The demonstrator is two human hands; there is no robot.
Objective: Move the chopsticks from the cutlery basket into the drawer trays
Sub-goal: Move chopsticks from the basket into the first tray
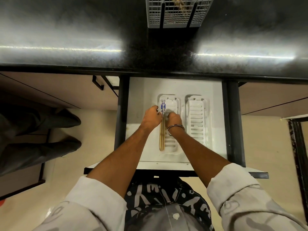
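In the head view, an open drawer (180,87) filled the middle of the frame below a dark countertop (66,30). Two white slotted trays lay side by side in it: the left tray (175,104) at centre and the right tray (197,119) just beside it. A pair of chopsticks (162,130), wooden with blue-patterned tops, lay lengthwise along the left edge of the left tray. The left hand (150,118) sat at the chopsticks' left side with its fingers curled toward them, touching or pinching them near the patterned part; the exact grip could not be told. The right hand (174,119), with a metal bangle (176,127) at the wrist, hovered over the same tray just right of the chopsticks, fingers curled and blurred; whether it held anything could not be told. At the top centre of the frame the grey cutlery basket (176,19) stood on the countertop, with more chopsticks (179,4) showing inside it.
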